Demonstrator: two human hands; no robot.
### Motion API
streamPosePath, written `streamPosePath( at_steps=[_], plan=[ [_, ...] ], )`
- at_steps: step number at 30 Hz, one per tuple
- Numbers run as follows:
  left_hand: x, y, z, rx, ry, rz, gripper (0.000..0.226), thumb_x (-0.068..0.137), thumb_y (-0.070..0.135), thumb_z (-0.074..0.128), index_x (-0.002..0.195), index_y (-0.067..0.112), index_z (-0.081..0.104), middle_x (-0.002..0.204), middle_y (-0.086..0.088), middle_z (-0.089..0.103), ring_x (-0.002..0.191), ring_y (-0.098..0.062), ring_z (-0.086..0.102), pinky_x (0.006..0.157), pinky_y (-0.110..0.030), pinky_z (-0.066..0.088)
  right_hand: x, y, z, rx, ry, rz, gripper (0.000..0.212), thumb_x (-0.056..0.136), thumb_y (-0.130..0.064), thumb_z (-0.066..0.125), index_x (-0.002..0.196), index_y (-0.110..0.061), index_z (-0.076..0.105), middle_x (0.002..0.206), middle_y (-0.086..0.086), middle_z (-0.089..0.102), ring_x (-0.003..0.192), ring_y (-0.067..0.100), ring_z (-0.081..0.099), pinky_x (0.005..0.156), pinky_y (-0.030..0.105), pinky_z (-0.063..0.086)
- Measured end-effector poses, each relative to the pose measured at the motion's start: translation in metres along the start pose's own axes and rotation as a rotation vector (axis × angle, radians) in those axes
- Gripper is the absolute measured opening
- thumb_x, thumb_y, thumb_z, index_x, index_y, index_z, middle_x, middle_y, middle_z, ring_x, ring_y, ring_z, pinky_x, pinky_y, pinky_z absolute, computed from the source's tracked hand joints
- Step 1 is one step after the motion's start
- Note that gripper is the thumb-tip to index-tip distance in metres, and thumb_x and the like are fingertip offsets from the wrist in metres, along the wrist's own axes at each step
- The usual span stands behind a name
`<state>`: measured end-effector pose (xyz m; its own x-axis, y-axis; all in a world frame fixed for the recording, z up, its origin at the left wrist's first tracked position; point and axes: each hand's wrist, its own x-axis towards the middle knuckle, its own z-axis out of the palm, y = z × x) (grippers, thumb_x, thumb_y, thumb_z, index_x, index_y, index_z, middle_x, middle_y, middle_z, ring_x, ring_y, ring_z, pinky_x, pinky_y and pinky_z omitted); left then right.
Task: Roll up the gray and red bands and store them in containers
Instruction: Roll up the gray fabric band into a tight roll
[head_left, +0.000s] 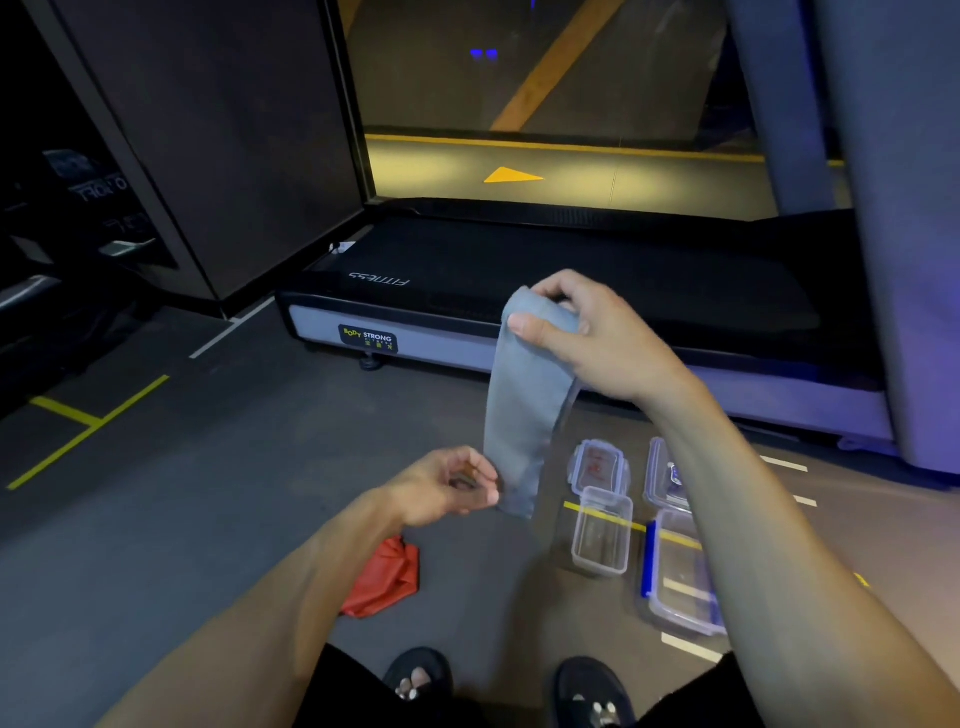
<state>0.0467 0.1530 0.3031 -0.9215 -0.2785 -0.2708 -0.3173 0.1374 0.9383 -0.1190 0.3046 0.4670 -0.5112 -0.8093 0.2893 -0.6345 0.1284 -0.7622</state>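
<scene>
A treadmill (571, 270) fills the 12 o'clock side of the view, with dark floor (208, 493) in front of it. On that floor, at about 5 o'clock from the middle of the view, stand the containers: a large tub (680, 571) with a blue clip, partly behind the right forearm, a small tub (601, 535) just beside it, and two lids (598, 466) at their 12 o'clock edge. The red band (384, 579) lies crumpled on the floor at 7 o'clock, under the left forearm and well apart from the tubs.

The gray band (522, 410) hangs in the air near the middle. The right hand (587, 332) grips its top end, thumb across the front and fingers curled behind. The left hand (447, 486), at 7 o'clock from the right, has its fingers curled at the band's lower edge; whether it pinches the band or only touches it I cannot tell.

The step in hand looks like straightening the band before rolling. To do it well, the left hand should take a firm pinch on the bottom end and pull the band flat and free of twist. The roll should then start tight at one end, with the edges kept in line, so that it stays narrow enough for the small tub. Slack would likely let the roll spring loose.
</scene>
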Motion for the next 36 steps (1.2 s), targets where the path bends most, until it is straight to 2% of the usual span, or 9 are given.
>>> streamPosePath(
  at_steps=[4, 8, 12, 17, 20, 22, 25, 31, 36],
  plan=[
    [0.003, -0.001, -0.003, -0.015, 0.203, 0.094, 0.036, 0.073, 0.014, 0.085, 0.092, 0.014, 0.054, 0.086, -0.003, 0.059, 0.078, -0.019, 0.055, 0.071, -0.029, 0.047, 0.003, -0.006, -0.006, 0.085, 0.031, -0.003, 0.035, 0.085, -0.054, 0.069, 0.102, -0.025, 0.064, 0.103, -0.001, 0.069, 0.097, 0.021, 0.067, 0.087, 0.048, 0.053],
    [0.006, -0.003, -0.003, 0.012, 0.183, 0.088, 0.036, 0.083, -0.003, 0.078, 0.105, 0.012, 0.054, 0.103, -0.005, 0.059, 0.088, -0.016, 0.057, 0.073, -0.016, 0.049, 0.004, -0.008, -0.007, 0.120, 0.029, -0.001, 0.040, 0.082, -0.058, 0.068, 0.104, -0.024, 0.065, 0.103, 0.000, 0.069, 0.097, 0.022, 0.067, 0.086, 0.047, 0.054],
    [0.012, -0.004, -0.005, -0.019, 0.356, 0.094, 0.040, 0.080, -0.003, 0.080, 0.104, 0.013, 0.052, 0.100, -0.003, 0.055, 0.087, -0.015, 0.053, 0.068, -0.011, 0.046, 0.007, -0.009, -0.010, 0.151, 0.022, -0.005, 0.034, 0.088, -0.050, 0.072, 0.104, -0.021, 0.066, 0.101, 0.005, 0.070, 0.085, 0.011, 0.065, 0.077, 0.038, 0.053],
    [0.016, -0.012, -0.005, 0.061, 0.158, 0.080, 0.024, 0.087, 0.011, 0.079, 0.102, 0.000, 0.065, 0.093, -0.005, 0.068, 0.085, -0.014, 0.062, 0.083, -0.027, 0.051, 0.009, -0.008, -0.013, 0.173, 0.000, 0.000, 0.026, 0.094, -0.042, 0.071, 0.106, -0.019, 0.066, 0.098, 0.001, 0.070, 0.082, 0.006, 0.064, 0.074, 0.030, 0.050],
    [0.014, -0.015, -0.003, 0.031, 0.038, -0.024, 0.022, 0.095, 0.025, 0.071, 0.107, 0.006, 0.069, 0.093, 0.003, 0.069, 0.082, -0.007, 0.061, 0.079, -0.024, 0.050, 0.012, -0.004, -0.015, 0.224, -0.001, 0.037, 0.030, 0.094, -0.045, 0.069, 0.107, -0.018, 0.067, 0.096, -0.001, 0.071, 0.083, 0.008, 0.066, 0.075, 0.031, 0.050],
    [0.014, -0.020, -0.006, 0.101, -0.008, -0.091, 0.020, 0.099, 0.037, 0.064, 0.097, 0.018, 0.070, 0.089, 0.011, 0.065, 0.082, -0.003, 0.057, 0.078, -0.022, 0.047, 0.013, 0.001, -0.017, 0.299, 0.029, 0.079, 0.038, 0.091, -0.051, 0.068, 0.106, -0.016, 0.068, 0.092, -0.002, 0.071, 0.082, 0.010, 0.066, 0.074, 0.033, 0.049],
    [0.012, -0.029, -0.017, 0.128, 0.022, -0.113, 0.038, 0.088, 0.057, 0.066, 0.091, 0.020, 0.071, 0.090, 0.004, 0.066, 0.085, -0.010, 0.058, 0.080, -0.028, 0.048, 0.011, 0.012, -0.021, 0.406, 0.088, 0.154, 0.040, 0.088, -0.052, 0.066, 0.100, -0.013, 0.068, 0.084, -0.002, 0.068, 0.076, 0.011, 0.064, 0.069, 0.031, 0.047],
    [0.007, -0.034, -0.035, 0.256, 0.161, -0.135, 0.016, 0.100, 0.027, 0.062, 0.089, 0.016, 0.062, 0.080, 0.002, 0.062, 0.076, -0.012, 0.056, 0.059, -0.013, 0.045, -0.005, 0.049, -0.025, 0.490, 0.136, 0.375, 0.038, 0.099, -0.045, 0.062, 0.095, -0.008, 0.071, 0.083, 0.005, 0.069, 0.080, 0.020, 0.065, 0.074, 0.036, 0.046],
    [0.005, -0.041, -0.047, 0.312, 0.257, -0.173, 0.019, 0.091, 0.029, 0.075, 0.091, 0.019, 0.058, 0.066, 0.008, 0.070, 0.065, -0.017, 0.063, 0.068, -0.031, 0.054, -0.021, 0.066, -0.026, 0.437, 0.095, 0.483, 0.046, 0.103, -0.039, 0.057, 0.098, 0.003, 0.073, 0.096, 0.019, 0.077, 0.091, 0.031, 0.072, 0.086, 0.040, 0.050]
  ],
)
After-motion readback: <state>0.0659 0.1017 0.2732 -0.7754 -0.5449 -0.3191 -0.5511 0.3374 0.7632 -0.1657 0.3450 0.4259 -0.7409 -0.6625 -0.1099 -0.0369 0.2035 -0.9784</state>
